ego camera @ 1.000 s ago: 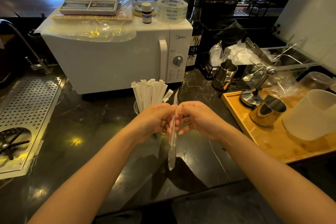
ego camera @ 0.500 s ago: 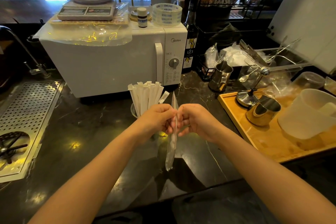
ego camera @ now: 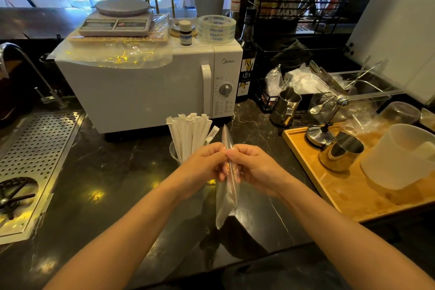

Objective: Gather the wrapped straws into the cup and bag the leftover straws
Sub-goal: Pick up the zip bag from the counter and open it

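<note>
A clear plastic bag (ego camera: 226, 200) hangs upright over the dark counter, pinched near its top between my left hand (ego camera: 202, 167) and my right hand (ego camera: 253, 168). Its upper tip pokes up above my fingers. I cannot tell what is inside the bag. Just behind my left hand stands a clear cup (ego camera: 175, 152) holding a bunch of several white paper-wrapped straws (ego camera: 188, 134), fanned out and upright. My hands hide the cup's lower part.
A white microwave (ego camera: 146, 92) stands behind the cup, with a scale and tape roll on top. To the right lies a wooden tray (ego camera: 334, 195) with a steel cup and a white pitcher. A perforated drain grate (ego camera: 30, 155) is at the left.
Both hands stay together on the bag's top; the bag hangs much as before. The view has shifted slightly downward and closer.
</note>
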